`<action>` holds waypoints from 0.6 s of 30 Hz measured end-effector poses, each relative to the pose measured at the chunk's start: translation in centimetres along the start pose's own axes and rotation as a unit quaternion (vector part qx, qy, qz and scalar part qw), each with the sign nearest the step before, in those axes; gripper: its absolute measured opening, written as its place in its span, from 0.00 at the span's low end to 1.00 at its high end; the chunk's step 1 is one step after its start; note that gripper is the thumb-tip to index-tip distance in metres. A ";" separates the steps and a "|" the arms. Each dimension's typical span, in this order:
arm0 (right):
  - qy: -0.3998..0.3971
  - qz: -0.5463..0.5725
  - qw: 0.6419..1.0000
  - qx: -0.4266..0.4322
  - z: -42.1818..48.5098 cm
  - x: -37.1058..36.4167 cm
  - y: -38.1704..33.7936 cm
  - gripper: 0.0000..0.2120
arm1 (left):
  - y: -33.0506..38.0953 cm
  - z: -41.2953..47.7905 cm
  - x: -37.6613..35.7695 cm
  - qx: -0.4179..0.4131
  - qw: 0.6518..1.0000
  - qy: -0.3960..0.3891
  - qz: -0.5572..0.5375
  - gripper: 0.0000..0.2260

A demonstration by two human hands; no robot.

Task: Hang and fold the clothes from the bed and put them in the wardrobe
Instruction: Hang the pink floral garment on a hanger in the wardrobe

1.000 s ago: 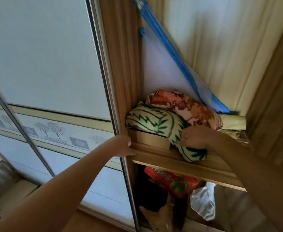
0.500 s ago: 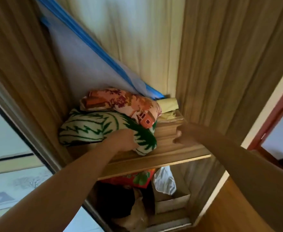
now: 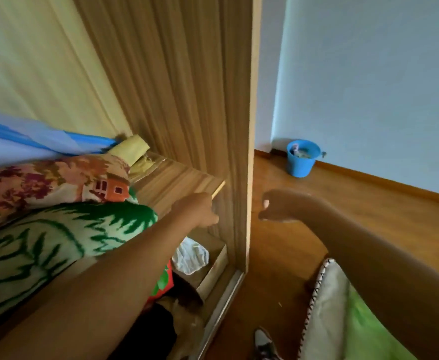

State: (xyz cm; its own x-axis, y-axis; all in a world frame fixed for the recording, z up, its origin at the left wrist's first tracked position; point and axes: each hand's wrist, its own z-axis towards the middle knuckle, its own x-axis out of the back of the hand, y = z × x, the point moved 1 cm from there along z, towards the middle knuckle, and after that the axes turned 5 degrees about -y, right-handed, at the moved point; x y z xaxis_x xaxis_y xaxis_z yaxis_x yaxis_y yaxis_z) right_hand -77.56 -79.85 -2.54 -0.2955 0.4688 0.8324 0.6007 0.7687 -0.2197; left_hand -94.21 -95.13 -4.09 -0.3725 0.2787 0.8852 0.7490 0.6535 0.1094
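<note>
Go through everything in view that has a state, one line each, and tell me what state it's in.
wardrobe: open, inside showing.
green-patterned blanket: bundled, lying on the shelf.
floral blanket: bundled, resting on the green-patterned blanket.
blue bucket: upright on the floor by the wall, something inside.
left grip: at the shelf's front edge, contact unclear.
right grip: fingers curled, holding nothing, outside the wardrobe.

Soft daylight, motion blur, warped edges
</note>
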 end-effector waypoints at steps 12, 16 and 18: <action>0.002 0.141 0.953 -0.267 -10.7 -7.7 20.5 0.24 | 24.3 5.0 -3.7 -0.272 0.952 -0.055 0.133 0.19; 0.006 0.188 0.923 -0.335 -13.9 -9.8 26.6 0.19 | 31.9 6.1 -5.1 -0.329 0.930 -0.068 0.147 0.20; 0.019 0.212 0.907 -0.364 -15.9 -10.9 28.6 0.22 | 35.3 6.1 -6.0 -0.360 0.914 -0.072 0.173 0.19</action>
State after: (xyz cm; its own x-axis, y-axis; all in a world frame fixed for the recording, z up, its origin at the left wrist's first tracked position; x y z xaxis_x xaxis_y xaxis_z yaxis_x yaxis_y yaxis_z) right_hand -45.35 -69.84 -9.81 0.0930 0.6292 0.7717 0.9898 0.0255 -0.1401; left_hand -68.86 -69.49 -8.29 -0.0750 0.5036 0.8607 0.9827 -0.1094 0.1497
